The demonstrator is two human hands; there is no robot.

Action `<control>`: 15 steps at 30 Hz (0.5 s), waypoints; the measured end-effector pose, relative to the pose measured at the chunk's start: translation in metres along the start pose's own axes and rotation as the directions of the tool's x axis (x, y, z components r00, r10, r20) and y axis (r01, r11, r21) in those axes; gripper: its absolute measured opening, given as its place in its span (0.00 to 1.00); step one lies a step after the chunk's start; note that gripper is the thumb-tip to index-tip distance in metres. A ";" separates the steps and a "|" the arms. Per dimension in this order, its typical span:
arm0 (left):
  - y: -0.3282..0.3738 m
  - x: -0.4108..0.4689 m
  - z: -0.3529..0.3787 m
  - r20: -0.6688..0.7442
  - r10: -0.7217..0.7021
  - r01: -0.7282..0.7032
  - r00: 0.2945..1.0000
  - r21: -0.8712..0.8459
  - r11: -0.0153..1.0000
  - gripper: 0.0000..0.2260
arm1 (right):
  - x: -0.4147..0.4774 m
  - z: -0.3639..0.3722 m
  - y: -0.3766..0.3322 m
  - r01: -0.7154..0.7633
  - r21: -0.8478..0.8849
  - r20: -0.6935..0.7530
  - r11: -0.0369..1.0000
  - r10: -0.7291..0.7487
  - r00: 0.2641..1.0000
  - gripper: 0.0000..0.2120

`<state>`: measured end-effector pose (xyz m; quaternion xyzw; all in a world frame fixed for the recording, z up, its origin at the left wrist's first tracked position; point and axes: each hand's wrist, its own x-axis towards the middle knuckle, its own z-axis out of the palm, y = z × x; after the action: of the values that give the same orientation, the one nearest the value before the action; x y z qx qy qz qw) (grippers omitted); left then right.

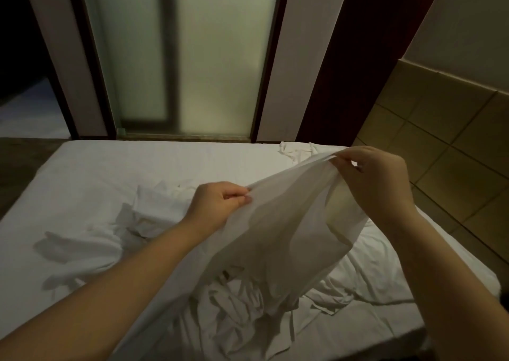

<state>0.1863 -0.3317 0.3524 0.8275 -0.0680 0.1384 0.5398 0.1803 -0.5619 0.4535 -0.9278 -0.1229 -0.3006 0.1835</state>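
Observation:
A white cloth [286, 223] hangs lifted above the bed [124, 165], its upper edge stretched between both hands. My left hand [217, 203] pinches that edge near the middle of the view. My right hand [371, 176] pinches the same edge higher up and to the right. The lower part of the cloth trails down into a crumpled white heap [237, 300] on the mattress in front of me.
More crumpled white fabric [148, 212] lies on the bed to the left, and a small bunch [297, 151] at its far right corner. A frosted glass door [187, 57] stands beyond the bed. A tiled wall [454, 129] runs along the right side.

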 end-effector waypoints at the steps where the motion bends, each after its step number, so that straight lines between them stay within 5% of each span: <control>1: 0.002 0.003 -0.005 -0.039 0.009 -0.010 0.999 -0.025 1.000 0.08 | 0.000 0.001 0.005 -0.021 -0.008 0.026 1.000 0.021 0.999 0.09; 8: 0.002 0.007 -0.007 0.027 0.201 -0.203 0.979 0.152 0.967 0.07 | -0.001 0.009 0.013 -0.135 0.011 0.093 0.991 0.134 0.987 0.10; 12: -0.008 -0.011 0.017 0.101 0.250 -0.261 0.963 0.117 0.958 0.18 | 0.005 0.008 0.011 -0.130 0.027 0.102 0.991 0.127 0.987 0.10; 15: -0.013 -0.026 0.038 0.089 0.303 -0.313 0.949 0.143 0.939 0.13 | 0.009 0.010 0.008 -0.126 0.031 0.119 0.992 0.121 0.985 0.11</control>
<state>0.1708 -0.3620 0.3187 0.8503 -0.2034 0.1986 0.4429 0.1954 -0.5637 0.4489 -0.9460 -0.0813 -0.2312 0.2122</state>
